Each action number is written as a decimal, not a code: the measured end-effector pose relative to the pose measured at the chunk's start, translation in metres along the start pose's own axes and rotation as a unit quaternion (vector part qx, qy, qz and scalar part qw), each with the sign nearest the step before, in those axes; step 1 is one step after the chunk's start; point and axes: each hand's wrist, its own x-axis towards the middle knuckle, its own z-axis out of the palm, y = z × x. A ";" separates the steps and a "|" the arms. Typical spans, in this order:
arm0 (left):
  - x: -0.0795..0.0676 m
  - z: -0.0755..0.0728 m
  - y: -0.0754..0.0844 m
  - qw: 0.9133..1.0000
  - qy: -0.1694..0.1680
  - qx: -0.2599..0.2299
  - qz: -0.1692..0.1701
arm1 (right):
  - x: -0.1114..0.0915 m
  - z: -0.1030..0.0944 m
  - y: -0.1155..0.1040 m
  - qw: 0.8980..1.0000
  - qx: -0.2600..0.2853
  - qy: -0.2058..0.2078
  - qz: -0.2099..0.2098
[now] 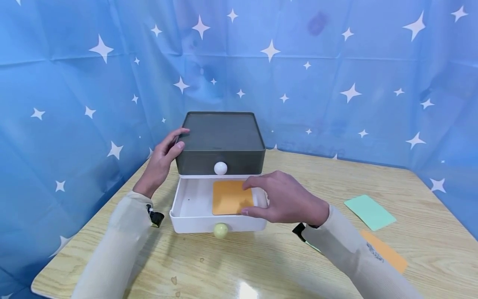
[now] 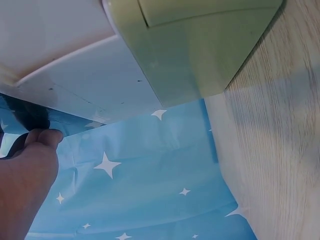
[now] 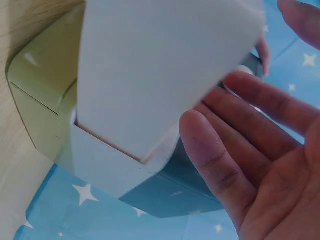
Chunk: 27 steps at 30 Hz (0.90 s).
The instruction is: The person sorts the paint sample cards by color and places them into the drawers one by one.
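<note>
Orange card point(image 1: 228, 198) lies inside the extended white drawer point(image 1: 194, 224), right of its middle. The drawer projects from below a dark gray compartment point(image 1: 222, 133). Right hand point(image 1: 285, 199) is at the card's right side, thumb and fingers spread; contact with the card cannot be determined. Left hand point(image 1: 158, 162) rests at the compartment's left edge, thumb and fingers parted. A mint green card point(image 1: 369, 211) and a second orange card point(image 1: 390, 254), the latter partly covered by the right sleeve point(image 1: 347, 245), lie on the surface point(image 1: 291, 261).
</note>
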 end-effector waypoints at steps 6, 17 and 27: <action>0.000 0.000 0.002 1.000 -0.004 -0.003 0.002 | -0.014 -0.019 -0.002 1.000 0.001 0.018 -0.011; -0.004 -0.008 0.006 1.000 -0.008 -0.005 -0.004 | -0.100 -0.038 0.031 0.993 -0.032 0.000 0.113; -0.004 -0.001 0.005 1.000 -0.013 -0.013 -0.005 | -0.208 -0.015 0.077 0.961 -0.088 -0.062 0.256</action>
